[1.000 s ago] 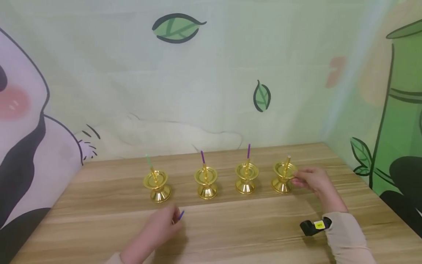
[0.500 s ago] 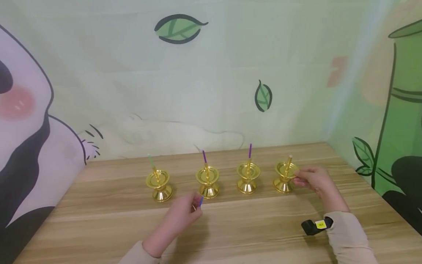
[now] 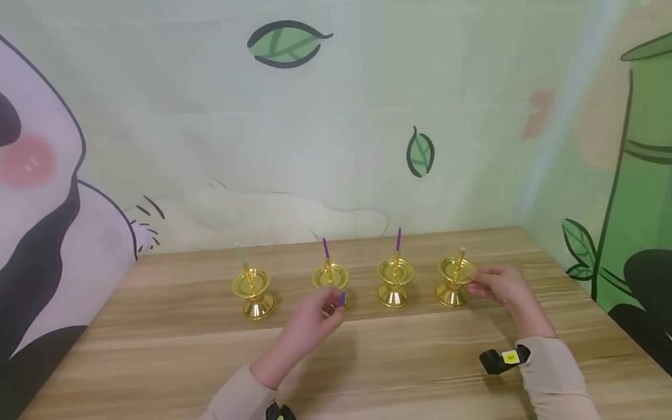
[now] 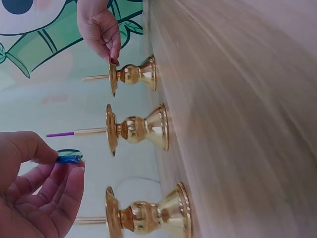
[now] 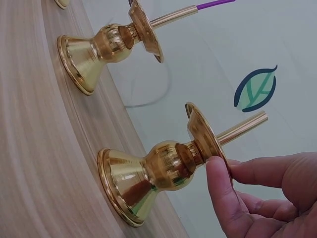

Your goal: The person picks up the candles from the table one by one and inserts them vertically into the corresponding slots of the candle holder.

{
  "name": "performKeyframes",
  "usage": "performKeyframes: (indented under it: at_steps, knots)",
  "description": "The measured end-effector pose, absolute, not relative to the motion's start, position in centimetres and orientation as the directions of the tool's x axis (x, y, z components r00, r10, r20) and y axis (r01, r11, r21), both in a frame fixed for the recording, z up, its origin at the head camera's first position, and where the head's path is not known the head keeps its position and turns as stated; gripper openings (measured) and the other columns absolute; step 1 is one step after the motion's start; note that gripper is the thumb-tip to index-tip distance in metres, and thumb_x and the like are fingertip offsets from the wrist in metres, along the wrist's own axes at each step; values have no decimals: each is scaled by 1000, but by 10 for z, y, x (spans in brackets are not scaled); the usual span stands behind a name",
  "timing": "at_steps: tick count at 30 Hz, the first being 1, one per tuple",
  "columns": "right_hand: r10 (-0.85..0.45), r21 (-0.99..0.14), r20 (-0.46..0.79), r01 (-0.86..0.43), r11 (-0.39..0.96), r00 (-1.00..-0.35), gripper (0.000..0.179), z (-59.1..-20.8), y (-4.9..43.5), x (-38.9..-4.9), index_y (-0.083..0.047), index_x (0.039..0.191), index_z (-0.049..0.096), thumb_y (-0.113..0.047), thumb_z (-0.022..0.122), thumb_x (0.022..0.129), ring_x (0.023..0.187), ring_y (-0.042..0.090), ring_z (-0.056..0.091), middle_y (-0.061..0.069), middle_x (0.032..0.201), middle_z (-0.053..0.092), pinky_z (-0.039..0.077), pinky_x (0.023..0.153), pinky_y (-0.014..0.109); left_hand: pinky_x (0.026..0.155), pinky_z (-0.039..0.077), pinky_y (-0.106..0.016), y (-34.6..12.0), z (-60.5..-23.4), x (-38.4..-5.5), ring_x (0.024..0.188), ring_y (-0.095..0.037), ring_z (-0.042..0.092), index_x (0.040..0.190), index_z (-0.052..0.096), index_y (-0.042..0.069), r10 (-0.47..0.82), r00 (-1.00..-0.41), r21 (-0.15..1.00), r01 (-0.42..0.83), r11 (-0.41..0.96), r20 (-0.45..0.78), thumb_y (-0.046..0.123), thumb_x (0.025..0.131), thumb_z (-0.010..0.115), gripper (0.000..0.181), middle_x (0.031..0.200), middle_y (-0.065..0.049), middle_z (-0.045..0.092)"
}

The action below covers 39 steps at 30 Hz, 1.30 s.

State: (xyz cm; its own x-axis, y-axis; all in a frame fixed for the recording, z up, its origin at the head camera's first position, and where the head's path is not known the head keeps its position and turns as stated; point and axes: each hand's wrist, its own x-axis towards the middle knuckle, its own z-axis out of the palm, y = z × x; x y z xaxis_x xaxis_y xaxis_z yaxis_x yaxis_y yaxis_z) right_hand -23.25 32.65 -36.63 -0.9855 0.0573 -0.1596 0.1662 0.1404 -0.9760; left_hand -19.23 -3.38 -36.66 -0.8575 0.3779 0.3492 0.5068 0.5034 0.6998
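Observation:
My left hand point(image 3: 310, 324) pinches a short, thin blue candle point(image 4: 68, 159) between thumb and fingers, in the air in front of the second brass candle holder from the left point(image 3: 328, 274), hiding part of it. My right hand point(image 3: 501, 286) grips the dish rim of the rightmost candle holder point(image 5: 168, 163), which stands upright on the table. Its thin tube point(image 5: 245, 126) shows no candle. A purple candle point(image 3: 398, 239) rises from the third holder point(image 3: 392, 297), another purple candle point(image 3: 325, 248) from the second. In the leftmost holder point(image 3: 257, 305) leans a pale green candle point(image 3: 240, 252).
The holders stand in a row across the wooden table point(image 3: 173, 361). Behind it hangs a printed backdrop point(image 3: 336, 146) with leaves, a panda and bamboo. A black wrist camera point(image 3: 496, 360) sits at the right sleeve.
My left hand has moved right and away from me with the blue candle, from below the leftmost holder to in front of the second. The right hand keeps its grip on the rightmost holder.

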Motion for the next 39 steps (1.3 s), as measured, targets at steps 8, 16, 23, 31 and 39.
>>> performKeyframes:
  at_steps: [8,16,23,31,39]
  knots:
    - [64,-976,-159,167,143,-985,53,-364,325,-232,30,131,21,3,48,94,63,3,65,-2,73,64,58,68,19,67,52,-18,-15,-356,-199,80,-18,61,97,61,0,444,-829,744,525,413,338,-1,85,59,12,89,-12,65]
    - [72,-976,-165,174,134,-984,54,-362,320,-231,29,131,21,4,50,93,63,3,65,-2,73,62,58,67,18,71,53,-20,1,-340,-202,84,-19,62,102,60,0,493,-797,735,559,383,350,3,89,57,14,94,-12,67]
    - [72,-975,-161,170,146,-984,52,-361,324,-233,29,131,23,3,49,94,63,2,65,-3,73,63,58,66,18,73,54,-19,22,-327,-210,89,-22,64,104,60,1,511,-789,740,561,370,342,5,90,57,15,98,-13,66]
    - [59,-975,-168,174,135,-984,55,-361,324,-234,30,132,19,4,49,94,63,3,65,-1,74,63,58,66,18,72,53,-18,47,-316,-223,92,-23,63,112,58,0,516,-803,763,525,377,298,5,93,56,20,103,-12,64]
    - [56,-974,-183,189,124,-982,56,-361,325,-230,29,133,17,4,48,94,63,4,65,0,74,63,58,66,18,78,51,-16,68,-308,-235,92,-22,63,108,57,0,539,-778,744,560,364,322,2,91,58,16,102,-13,65]
